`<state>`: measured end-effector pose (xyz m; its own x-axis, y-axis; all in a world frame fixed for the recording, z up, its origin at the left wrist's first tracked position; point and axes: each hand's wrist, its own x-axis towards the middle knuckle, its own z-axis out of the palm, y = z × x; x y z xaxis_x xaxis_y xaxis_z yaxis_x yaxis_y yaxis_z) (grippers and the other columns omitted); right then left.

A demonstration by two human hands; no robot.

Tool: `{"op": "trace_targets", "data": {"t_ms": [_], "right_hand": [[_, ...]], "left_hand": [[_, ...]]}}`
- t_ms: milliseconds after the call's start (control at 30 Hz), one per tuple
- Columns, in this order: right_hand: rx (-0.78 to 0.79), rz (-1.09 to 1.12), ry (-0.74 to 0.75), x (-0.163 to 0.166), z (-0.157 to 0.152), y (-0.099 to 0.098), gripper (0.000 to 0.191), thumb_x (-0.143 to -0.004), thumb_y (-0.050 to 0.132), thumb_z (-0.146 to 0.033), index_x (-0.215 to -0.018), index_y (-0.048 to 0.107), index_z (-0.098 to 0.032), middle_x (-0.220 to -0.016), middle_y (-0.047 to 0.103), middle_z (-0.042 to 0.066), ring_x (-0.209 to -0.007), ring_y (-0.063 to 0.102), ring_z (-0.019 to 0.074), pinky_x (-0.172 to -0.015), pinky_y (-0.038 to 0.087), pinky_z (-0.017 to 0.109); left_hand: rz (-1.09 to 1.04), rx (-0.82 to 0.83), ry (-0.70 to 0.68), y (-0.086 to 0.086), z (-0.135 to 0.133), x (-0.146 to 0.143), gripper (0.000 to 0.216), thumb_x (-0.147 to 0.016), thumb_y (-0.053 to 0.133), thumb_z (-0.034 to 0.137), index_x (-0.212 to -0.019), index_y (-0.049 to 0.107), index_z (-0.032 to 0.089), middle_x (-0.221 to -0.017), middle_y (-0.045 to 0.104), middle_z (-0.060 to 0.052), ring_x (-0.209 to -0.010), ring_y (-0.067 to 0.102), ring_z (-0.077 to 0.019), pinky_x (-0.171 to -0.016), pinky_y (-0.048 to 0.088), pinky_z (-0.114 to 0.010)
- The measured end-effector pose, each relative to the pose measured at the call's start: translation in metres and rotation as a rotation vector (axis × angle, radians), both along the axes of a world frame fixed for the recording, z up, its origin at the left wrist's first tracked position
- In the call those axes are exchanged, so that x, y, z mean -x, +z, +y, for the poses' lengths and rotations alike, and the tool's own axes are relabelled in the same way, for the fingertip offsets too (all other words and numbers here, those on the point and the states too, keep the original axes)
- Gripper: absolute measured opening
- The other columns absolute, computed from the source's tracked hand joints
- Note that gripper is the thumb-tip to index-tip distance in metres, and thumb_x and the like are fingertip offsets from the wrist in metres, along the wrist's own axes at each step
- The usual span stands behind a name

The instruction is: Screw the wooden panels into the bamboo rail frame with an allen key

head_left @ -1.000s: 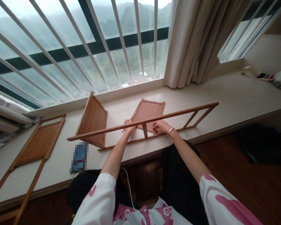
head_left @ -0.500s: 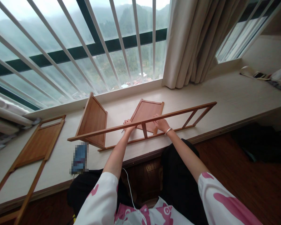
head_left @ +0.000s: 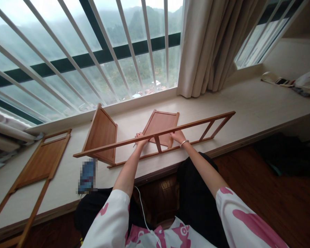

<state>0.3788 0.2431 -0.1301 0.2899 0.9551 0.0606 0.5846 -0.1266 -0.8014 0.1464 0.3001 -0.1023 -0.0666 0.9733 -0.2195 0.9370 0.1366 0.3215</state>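
Observation:
A long wooden ladder-like side frame (head_left: 196,125) stands on its edge on the pale window ledge (head_left: 248,103), with a wooden shelf panel (head_left: 101,132) fixed upright at its left end. My left hand (head_left: 140,138) grips the frame's upper rail near the middle. My right hand (head_left: 177,135) reaches behind the rail and holds the near edge of a loose wooden shelf panel (head_left: 160,123) lying flat on the ledge. A silver bracelet sits on my right wrist.
A second wooden side frame with a panel (head_left: 38,162) lies at the ledge's left end. A blurred phone (head_left: 87,175) lies near the front edge. Beige curtains (head_left: 209,44) hang at the back right. Small items (head_left: 294,82) lie at the far right.
My right hand has moved from the frame's lower rail up and back to the loose panel's edge. The view has shifted slightly. My left hand stays on the rail.

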Motion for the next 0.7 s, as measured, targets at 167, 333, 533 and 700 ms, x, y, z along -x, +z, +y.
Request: {"op": "trace_targets", "data": {"t_ms": [167,333,533,700], "right_hand": [[-0.013,0.193,0.033,-0.006,0.003,-0.005,0.016,-0.065,0.061,-0.026,-0.074,0.064,-0.013,-0.079,0.068,0.007,-0.074,0.062,0.0164,-0.066,0.047,0.026],[-0.027,0.34,0.034,-0.007,0.003,-0.01,0.017,-0.058,0.066,-0.025,-0.068,0.064,-0.012,-0.074,0.068,0.007,-0.069,0.062,0.0168,-0.063,0.048,0.026],[-0.092,0.433,-0.087,-0.014,0.001,-0.01,0.02,-0.053,0.068,-0.026,-0.067,0.061,-0.013,-0.074,0.067,0.007,-0.072,0.061,0.0182,-0.066,0.048,0.03],[-0.146,0.522,-0.152,-0.001,0.0,-0.005,0.027,-0.057,0.063,-0.034,-0.072,0.059,-0.012,-0.079,0.066,0.008,-0.073,0.06,0.0173,-0.062,0.047,0.028]], "left_hand": [[-0.03,-0.005,-0.009,0.004,-0.002,-0.002,0.053,-0.059,0.061,0.051,-0.101,0.046,0.022,-0.112,0.047,-0.009,-0.116,0.038,-0.031,-0.087,0.04,-0.039],[-0.057,-0.015,-0.008,0.004,-0.001,-0.002,0.05,-0.059,0.063,0.048,-0.098,0.046,0.023,-0.108,0.048,-0.008,-0.117,0.035,-0.0317,-0.087,0.039,-0.04],[-0.084,-0.034,0.019,-0.001,0.0,-0.004,0.046,-0.058,0.063,0.045,-0.094,0.047,0.021,-0.107,0.047,-0.011,-0.117,0.035,-0.0336,-0.089,0.037,-0.042],[-0.126,-0.07,0.066,-0.002,-0.005,-0.008,0.042,-0.06,0.062,0.043,-0.092,0.047,0.02,-0.106,0.048,-0.011,-0.114,0.038,-0.0354,-0.087,0.035,-0.046]]}}
